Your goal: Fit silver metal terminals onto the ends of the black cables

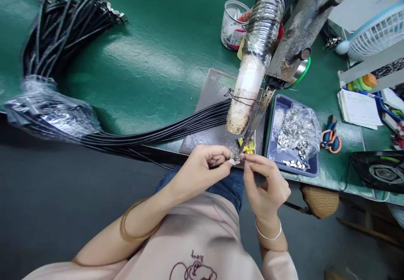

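My left hand [206, 164] pinches the end of a black cable with a small metal connector [235, 161] at the table's front edge. My right hand [265, 179] is closed in a pinch on the same connector from the right. Both hands hold it just under the tip of a soldering iron [252, 128] that slants down from a metal arm [299, 27]. A foil-wrapped fume hose [255, 61] ends right above. A bundle of black cables [158, 135] runs left from the dark work board [214, 99].
A blue tray [312, 168] with a bag of small metal shells [298, 130] lies right of the board. Orange-handled scissors [330, 137], papers [358, 107], a clear cup [233, 23], a white basket [377, 32] and a fan [380, 170] stand around. More cables with metal ends [69, 15] lie far left.
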A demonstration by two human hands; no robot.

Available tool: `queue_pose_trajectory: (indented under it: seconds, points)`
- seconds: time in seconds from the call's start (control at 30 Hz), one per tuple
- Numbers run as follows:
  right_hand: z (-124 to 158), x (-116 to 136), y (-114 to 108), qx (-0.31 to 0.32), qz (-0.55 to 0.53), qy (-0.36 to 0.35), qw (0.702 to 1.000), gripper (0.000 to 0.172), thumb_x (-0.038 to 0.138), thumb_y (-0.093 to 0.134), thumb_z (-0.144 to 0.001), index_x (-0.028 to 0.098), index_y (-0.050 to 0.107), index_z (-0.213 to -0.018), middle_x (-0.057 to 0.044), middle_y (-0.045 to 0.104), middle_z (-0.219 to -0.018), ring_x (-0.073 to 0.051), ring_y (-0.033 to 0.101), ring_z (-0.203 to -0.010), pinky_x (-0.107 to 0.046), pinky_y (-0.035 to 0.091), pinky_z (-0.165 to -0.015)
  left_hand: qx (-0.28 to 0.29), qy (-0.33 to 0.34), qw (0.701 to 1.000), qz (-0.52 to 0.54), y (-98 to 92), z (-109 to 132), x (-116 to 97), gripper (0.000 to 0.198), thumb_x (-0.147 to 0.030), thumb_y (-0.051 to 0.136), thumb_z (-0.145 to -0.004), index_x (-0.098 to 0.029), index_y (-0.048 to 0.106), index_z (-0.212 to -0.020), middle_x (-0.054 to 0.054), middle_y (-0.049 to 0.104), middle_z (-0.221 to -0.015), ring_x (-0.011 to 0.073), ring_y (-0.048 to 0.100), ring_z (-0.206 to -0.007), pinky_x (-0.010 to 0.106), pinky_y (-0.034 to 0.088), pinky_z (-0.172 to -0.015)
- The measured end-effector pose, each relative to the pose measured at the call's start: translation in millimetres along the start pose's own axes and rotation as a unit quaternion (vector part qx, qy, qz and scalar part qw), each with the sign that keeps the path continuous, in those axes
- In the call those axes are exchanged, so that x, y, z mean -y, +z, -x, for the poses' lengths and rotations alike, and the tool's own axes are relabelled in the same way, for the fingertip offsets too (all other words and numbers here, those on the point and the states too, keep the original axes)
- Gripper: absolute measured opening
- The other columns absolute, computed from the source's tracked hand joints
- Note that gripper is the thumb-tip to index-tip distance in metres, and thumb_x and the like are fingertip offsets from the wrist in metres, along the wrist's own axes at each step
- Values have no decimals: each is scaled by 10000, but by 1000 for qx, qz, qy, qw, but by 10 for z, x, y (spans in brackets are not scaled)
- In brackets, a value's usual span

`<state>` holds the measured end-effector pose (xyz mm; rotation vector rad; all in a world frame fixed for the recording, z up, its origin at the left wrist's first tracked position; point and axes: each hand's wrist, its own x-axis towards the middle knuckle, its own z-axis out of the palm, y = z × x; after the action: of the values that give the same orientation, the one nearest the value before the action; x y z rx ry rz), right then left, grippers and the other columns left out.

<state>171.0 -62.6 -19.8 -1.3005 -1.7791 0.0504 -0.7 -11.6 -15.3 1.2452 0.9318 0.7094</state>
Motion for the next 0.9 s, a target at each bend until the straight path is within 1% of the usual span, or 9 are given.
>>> queue_pose_trajectory:
  seconds: [0.2, 0.33, 0.53, 0.73, 0.9]
  points:
    - [30, -32, 50, -3, 23, -30, 999, 230, 25, 711, -858, 195, 666, -1006, -70, 778, -1034, -161, 769, -908, -271, 643, -837, -20, 16, 1000, 13, 24, -4, -13, 125, -231, 567, -883, -143, 568, -794, -93, 249, -583, 71, 221, -537, 210, 203, -494]
    - [-5, -39, 84, -5, 27, -19, 999, 221, 39, 705, -867, 209, 680, -1005, -51, 776, -1011, -154, 767, -871, -270, 648, -822, -38, 34, 999, -8, 38, 12, -23, 114, -198, 555, -887, -139, 583, -794, -88, 241, -593, 73, 220, -542, 218, 204, -496]
    - [-56, 15, 61, -18, 31, -21, 999, 241, 35, 722, -846, 217, 681, -997, -41, 777, -1007, -152, 767, -859, -260, 649, -810, -52, 77, 995, -46, 39, 33, -53, 124, -168, 551, -880, -134, 615, -779, -81, 266, -582, 76, 248, -538, 227, 222, -510]
    - [-1, 11, 61, -8, 22, -32, 999, 225, 19, 715, -835, 202, 644, -945, -67, 778, -1032, -150, 767, -879, -257, 649, -801, -46, 67, 995, -55, 24, 43, -8, 130, -172, 533, -901, -134, 621, -813, -80, 267, -595, 79, 250, -543, 228, 218, -508]
    - [-30, 10, 72, -1, 18, -33, 999, 214, 26, 696, -854, 204, 635, -957, -67, 780, -1018, -153, 768, -891, -265, 648, -799, -46, 60, 995, -64, 29, 54, 9, 123, -178, 543, -897, -135, 605, -800, -84, 249, -596, 78, 239, -547, 229, 208, -511]
